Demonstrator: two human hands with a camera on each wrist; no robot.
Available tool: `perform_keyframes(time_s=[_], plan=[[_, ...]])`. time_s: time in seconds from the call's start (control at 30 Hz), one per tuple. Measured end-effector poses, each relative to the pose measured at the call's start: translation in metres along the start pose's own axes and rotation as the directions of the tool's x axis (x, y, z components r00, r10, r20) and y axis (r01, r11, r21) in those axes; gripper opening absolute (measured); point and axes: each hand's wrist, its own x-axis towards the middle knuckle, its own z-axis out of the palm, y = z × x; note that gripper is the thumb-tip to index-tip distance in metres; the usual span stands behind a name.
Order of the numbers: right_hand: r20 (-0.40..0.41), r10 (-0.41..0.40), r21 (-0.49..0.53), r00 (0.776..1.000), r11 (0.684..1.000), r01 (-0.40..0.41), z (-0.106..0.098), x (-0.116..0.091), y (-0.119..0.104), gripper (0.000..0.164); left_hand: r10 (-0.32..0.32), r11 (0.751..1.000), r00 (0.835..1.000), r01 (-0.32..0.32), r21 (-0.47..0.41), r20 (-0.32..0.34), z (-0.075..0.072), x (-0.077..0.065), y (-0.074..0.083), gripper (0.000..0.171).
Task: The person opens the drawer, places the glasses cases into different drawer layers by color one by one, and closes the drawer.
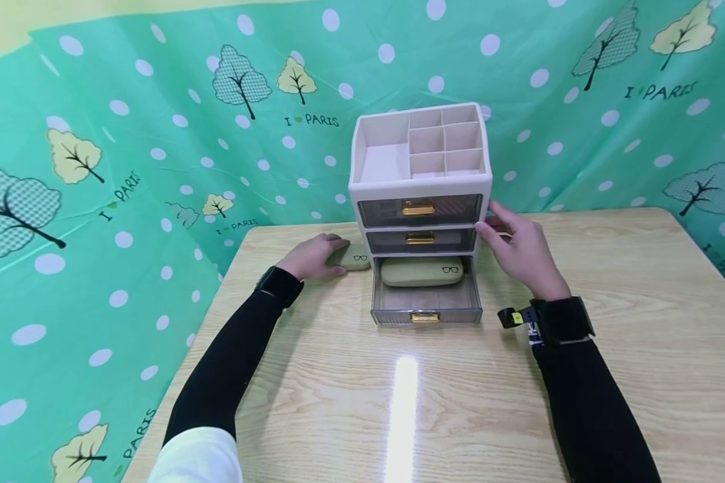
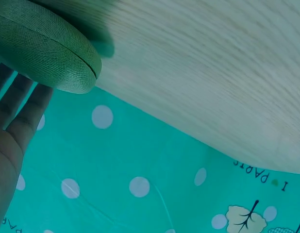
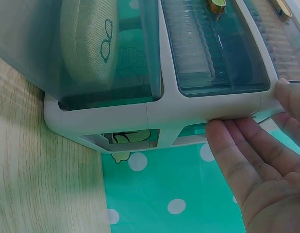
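A white desktop drawer organizer stands upright, its bottom drawer pulled out. Inside that drawer lies a green glasses case with a small glasses print, also visible through the drawer wall in the right wrist view. A second green glasses case is on the table against the organizer's left side. My left hand holds this second case by its left end, thumb in front and fingers behind. My right hand grips the organizer's right side, thumb on the front edge and fingers along the side wall.
Two upper drawers with gold handles are closed. Open compartments form the organizer's top. Behind the wooden table hangs a green dotted cloth, close to the organizer's back.
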Motion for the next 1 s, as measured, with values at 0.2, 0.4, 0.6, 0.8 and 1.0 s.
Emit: perform_keyframes(time_s=[0.2, 0.4, 0.6, 0.8, 1.0], plan=[[0.002, 0.005, 0.004, 1.0, 1.0, -0.005, 0.001, 0.001, 0.0, 0.057, 0.006, 1.0, 1.0, -0.006, 0.006, -0.02, -0.001, -0.005, 0.002, 0.069], [0.006, 0.001, -0.001, 1.0, 1.0, -0.001, 0.001, 0.001, 0.0, 0.056, 0.015, 0.998, 1.0, -0.013, 0.063, -0.024, 0.003, -0.009, -0.002, 0.07], [0.003, 0.003, 0.002, 1.0, 1.0, -0.003, -0.001, 0.0, -0.002, 0.055, 0.026, 0.996, 0.999, -0.024, 0.083, -0.026, -0.001, -0.014, -0.002, 0.071], [0.003, -0.002, 0.01, 1.0, 1.0, 0.002, 0.0, 0.0, -0.001, 0.055, 0.022, 0.997, 0.997, -0.016, 0.081, -0.067, -0.013, -0.028, 0.002, 0.068], [0.006, 0.001, 0.003, 1.0, 1.0, -0.001, 0.0, 0.0, -0.001, 0.056, 0.054, 0.994, 0.994, -0.045, 0.096, -0.093, -0.024, -0.049, 0.01, 0.069]])
